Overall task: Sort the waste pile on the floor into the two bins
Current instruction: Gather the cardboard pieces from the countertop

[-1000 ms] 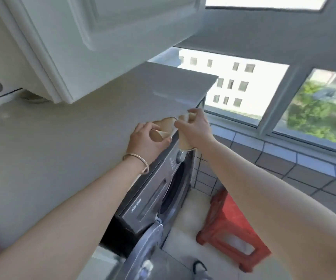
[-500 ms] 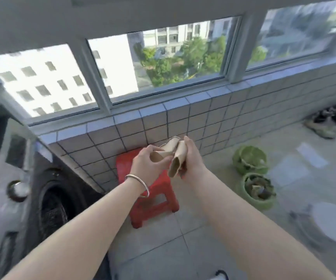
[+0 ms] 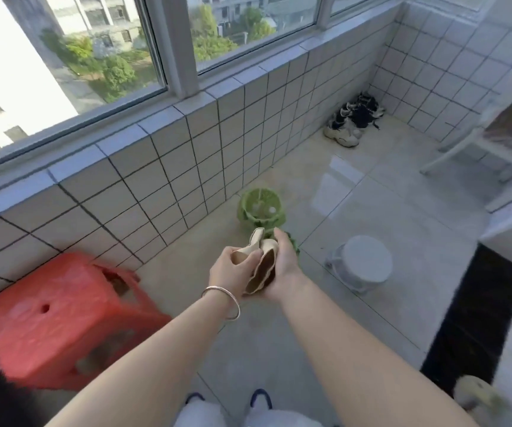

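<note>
Now I have turned away from the washing machine and countertop, and the floor with the bins fills my view. My left hand (image 3: pixel 236 272) and right hand (image 3: pixel 282 269) are both clenched around crushed paper cups (image 3: pixel 262 266), held together above the tiles. One green bin (image 3: pixel 259 208) stands by the tiled wall; a second green bin (image 3: pixel 294 245) is mostly hidden behind my right hand. A white lidded bucket (image 3: pixel 362 261) sits nearby, a red stool (image 3: pixel 63 318) to my left. Carrying is nearly done, I judge; dropping comes next.
</note>
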